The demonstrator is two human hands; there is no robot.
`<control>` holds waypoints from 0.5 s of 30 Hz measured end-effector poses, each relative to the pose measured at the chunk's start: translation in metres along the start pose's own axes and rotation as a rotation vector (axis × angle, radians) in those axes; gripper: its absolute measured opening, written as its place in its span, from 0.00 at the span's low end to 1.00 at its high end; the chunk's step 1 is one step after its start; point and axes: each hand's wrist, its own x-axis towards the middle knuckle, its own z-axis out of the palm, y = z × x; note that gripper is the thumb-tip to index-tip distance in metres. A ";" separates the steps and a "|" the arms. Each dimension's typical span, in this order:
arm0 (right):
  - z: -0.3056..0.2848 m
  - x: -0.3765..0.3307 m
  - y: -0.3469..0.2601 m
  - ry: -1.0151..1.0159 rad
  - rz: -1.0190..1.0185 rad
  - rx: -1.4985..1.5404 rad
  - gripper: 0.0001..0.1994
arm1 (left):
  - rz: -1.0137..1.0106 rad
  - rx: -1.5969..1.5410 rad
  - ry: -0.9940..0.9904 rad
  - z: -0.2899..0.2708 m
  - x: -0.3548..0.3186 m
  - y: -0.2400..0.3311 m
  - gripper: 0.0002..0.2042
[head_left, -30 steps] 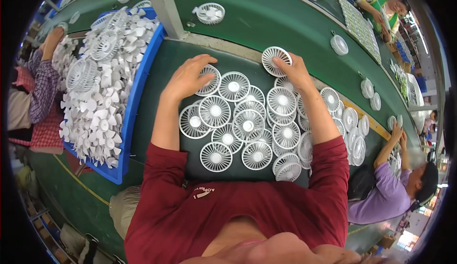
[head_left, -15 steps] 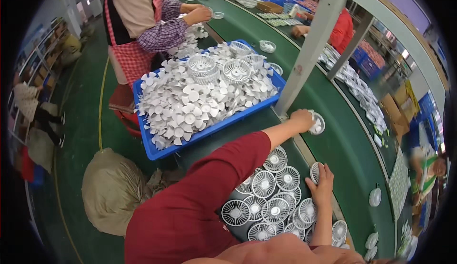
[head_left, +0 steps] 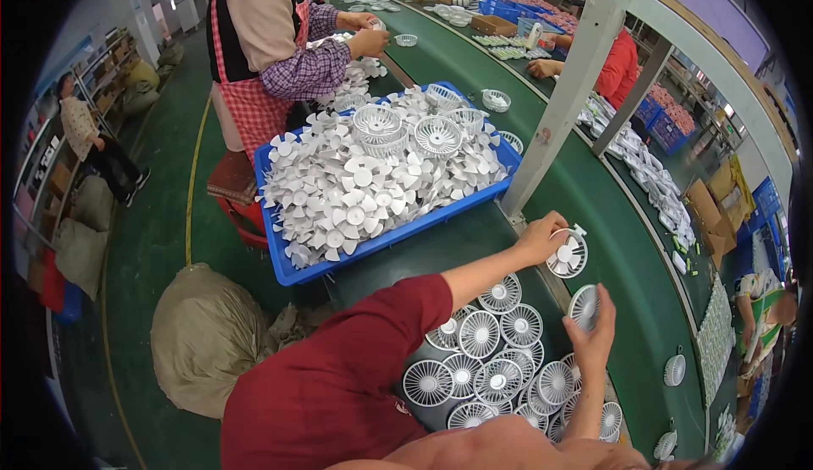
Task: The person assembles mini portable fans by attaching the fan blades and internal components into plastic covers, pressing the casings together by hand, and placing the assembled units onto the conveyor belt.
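Observation:
My left hand (head_left: pixel 539 240) pinches a small white fan housing (head_left: pixel 567 254) by its rim, just above the green belt's near edge. White blades show inside its round frame, and a small tab sticks out at the top. Below and to the right, my right hand (head_left: pixel 596 334) grips a round white fan grille (head_left: pixel 583 307), tilted on edge, with thumb and fingers around its rim. The two parts are close but apart. Many more slotted grilles (head_left: pixel 479 334) lie in an overlapping heap on the dark table beneath my left forearm.
A blue tray (head_left: pixel 292 275) heaped with white fan blades (head_left: pixel 356 199) stands ahead, with several round housings on top. A grey post (head_left: pixel 559 106) rises beside it. The green conveyor belt (head_left: pixel 631 326) carries scattered housings. A co-worker in a checked apron (head_left: pixel 250 110) works beyond the tray; a sack (head_left: pixel 203 343) is at left.
My right hand has lifted the grille off the table edge and brought it up toward the left hand. The left hand has raised and turned the housing, so its blades face up.

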 end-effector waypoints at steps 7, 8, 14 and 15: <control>0.016 0.019 -0.060 0.062 -0.113 -0.137 0.44 | -0.454 -1.370 -0.142 0.005 -0.062 0.055 0.17; 0.018 0.019 -0.061 0.063 -0.115 -0.141 0.44 | -0.474 -1.480 -0.208 0.003 -0.066 0.061 0.16; 0.034 0.016 -0.059 0.042 -0.210 -0.178 0.43 | -0.599 -1.542 -0.170 -0.002 -0.084 0.078 0.17; 0.037 0.017 -0.058 0.036 -0.208 -0.180 0.43 | -0.565 -1.502 -0.130 -0.002 -0.083 0.080 0.17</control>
